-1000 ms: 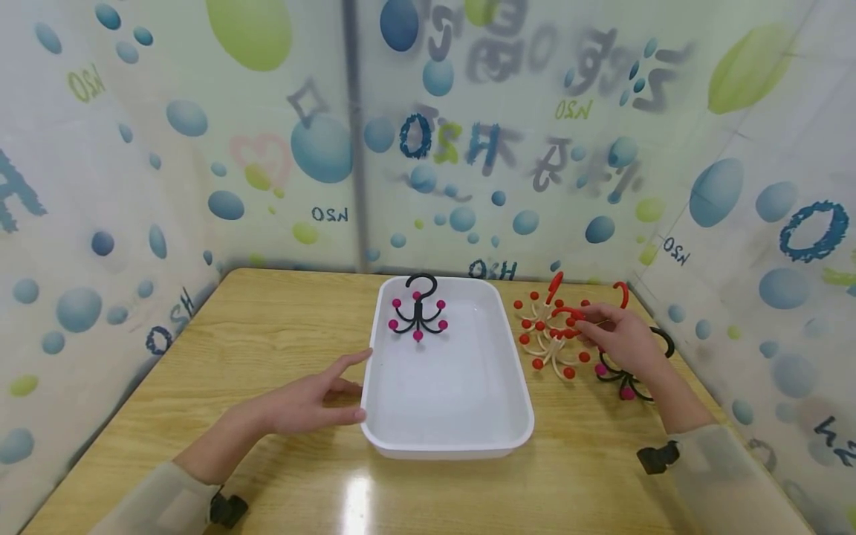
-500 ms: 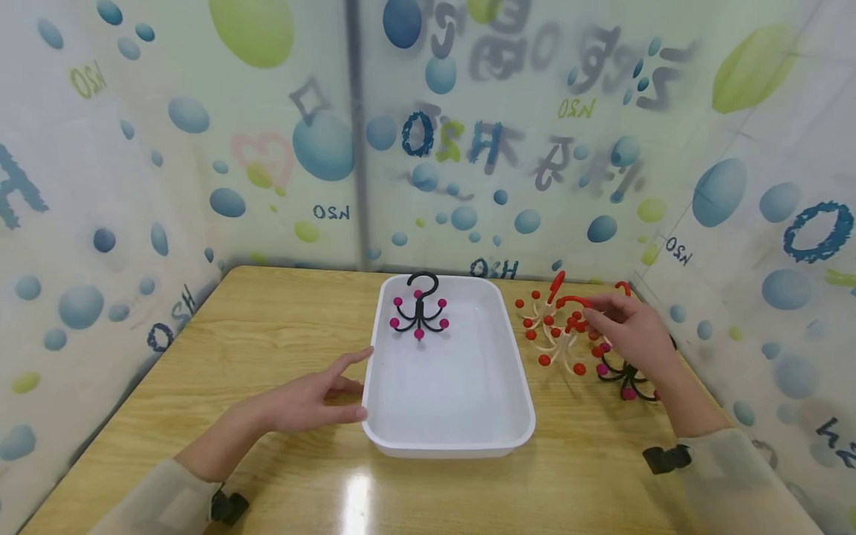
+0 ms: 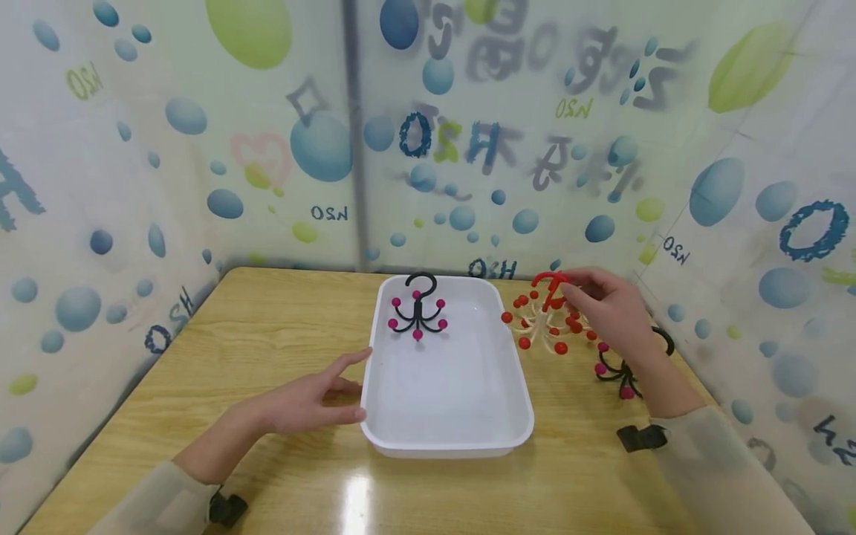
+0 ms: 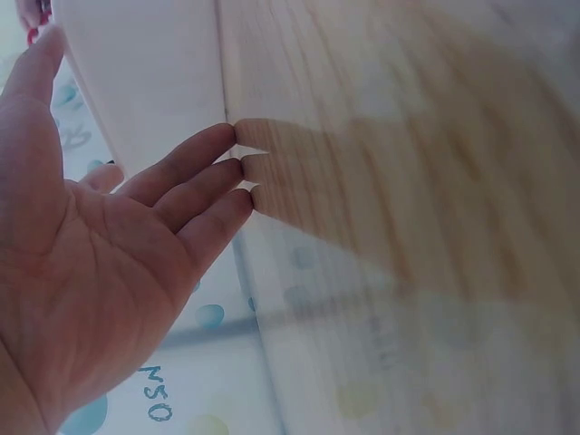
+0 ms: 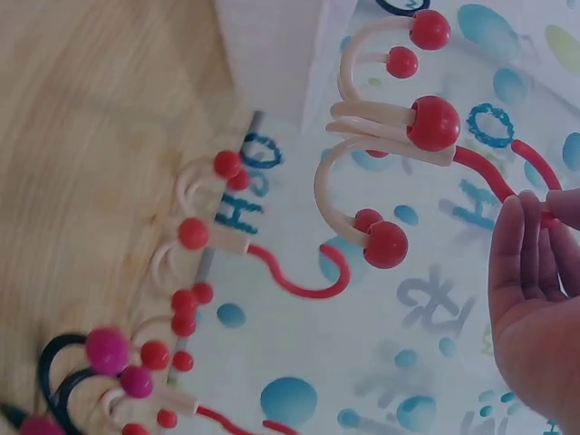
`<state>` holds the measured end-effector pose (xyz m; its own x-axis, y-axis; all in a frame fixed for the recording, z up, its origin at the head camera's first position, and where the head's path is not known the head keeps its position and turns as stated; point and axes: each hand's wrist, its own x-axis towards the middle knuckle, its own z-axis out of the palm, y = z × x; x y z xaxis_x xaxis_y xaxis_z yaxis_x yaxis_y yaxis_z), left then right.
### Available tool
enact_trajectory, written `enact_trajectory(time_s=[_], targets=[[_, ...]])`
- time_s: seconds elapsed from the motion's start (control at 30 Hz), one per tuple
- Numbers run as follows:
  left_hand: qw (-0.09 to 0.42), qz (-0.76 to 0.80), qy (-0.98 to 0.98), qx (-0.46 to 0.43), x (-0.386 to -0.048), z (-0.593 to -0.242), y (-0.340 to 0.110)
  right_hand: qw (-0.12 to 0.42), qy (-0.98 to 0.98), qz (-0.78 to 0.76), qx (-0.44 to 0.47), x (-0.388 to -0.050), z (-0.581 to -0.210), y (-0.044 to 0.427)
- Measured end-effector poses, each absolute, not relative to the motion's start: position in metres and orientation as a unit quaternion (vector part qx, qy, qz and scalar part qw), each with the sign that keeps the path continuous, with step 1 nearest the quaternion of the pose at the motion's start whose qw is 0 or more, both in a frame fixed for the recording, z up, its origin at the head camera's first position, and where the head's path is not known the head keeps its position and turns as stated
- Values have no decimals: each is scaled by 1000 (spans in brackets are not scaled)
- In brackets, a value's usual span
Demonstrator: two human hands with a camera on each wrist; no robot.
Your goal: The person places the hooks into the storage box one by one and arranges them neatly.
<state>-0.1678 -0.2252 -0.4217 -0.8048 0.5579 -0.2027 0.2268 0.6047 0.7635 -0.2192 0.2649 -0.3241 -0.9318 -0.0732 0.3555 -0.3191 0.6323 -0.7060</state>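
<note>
Right hand (image 3: pixel 607 310) pinches a cream hanger (image 5: pixel 399 145), red-hooked, its red balls (image 5: pixel 386 246) hard to count; left hand (image 3: pixel 306 403) spread.

Head view: right hand (image 3: pixel 610 306) partly hides black hook (image 3: pixel 626 367) on surface (image 3: pixel 575 461). Right wrist view: bottom edge crops that hook, apparently blurred. Left wrist view: top edge crops tray (image 4: pixel 149 72).

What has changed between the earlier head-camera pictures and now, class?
The right grip has raised a red-hooked cream claw hanger and carried it leftward, toward the white tray; the hanger now hangs by its hook. The left grip beside the tray, the tray and the black claw hanger inside it have stayed put.
</note>
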Motion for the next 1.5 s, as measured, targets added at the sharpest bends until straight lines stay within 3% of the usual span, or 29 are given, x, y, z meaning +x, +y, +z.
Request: enact_trajectory(time_s=[0.3, 0.67, 1.5], targets=[[214, 385, 868, 231, -168, -422, -226, 128, -868, 464, 121, -247, -315, 221], [216, 384, 869, 228, -168, -422, -226, 63, -865, 475, 146, -279, -318, 181], [212, 385, 866, 237, -167, -423, -227, -31, -895, 434, 98, -317, -365, 165]])
